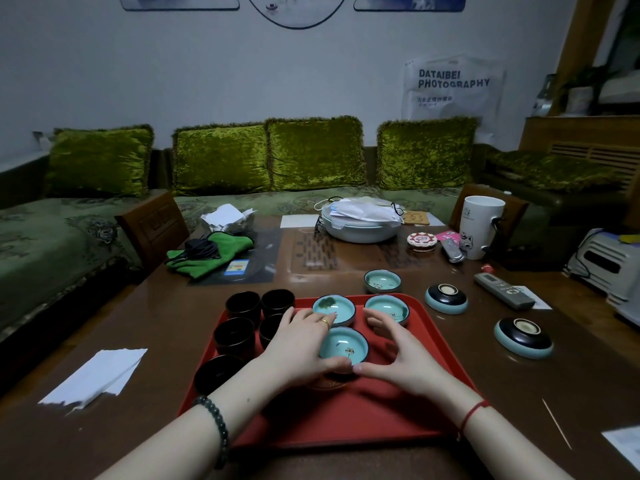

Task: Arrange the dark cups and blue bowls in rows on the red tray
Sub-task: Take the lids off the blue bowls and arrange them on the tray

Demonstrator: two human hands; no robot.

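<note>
The red tray (398, 417) lies on the brown table in front of me. Several dark cups (242, 304) stand in two columns on its left side. Three blue bowls sit upright on its right half: one at the far left (337, 306), one at the far right (389, 306) and one nearer to me (343, 348). My left hand (301, 344) and my right hand (398, 348) cup the near bowl from either side, thumbs meeting at its front. A fourth blue bowl (382, 281) stands upright just beyond the tray. Two more bowls (446, 298) (523, 337) lie upside down to the right.
A remote control (504, 291) and a white mug (479, 226) are at the right back. A covered dish (360, 220), a green cloth (211, 251) and papers lie further back. White paper (97, 377) rests at the left, and a thin stick (556, 422) at the right.
</note>
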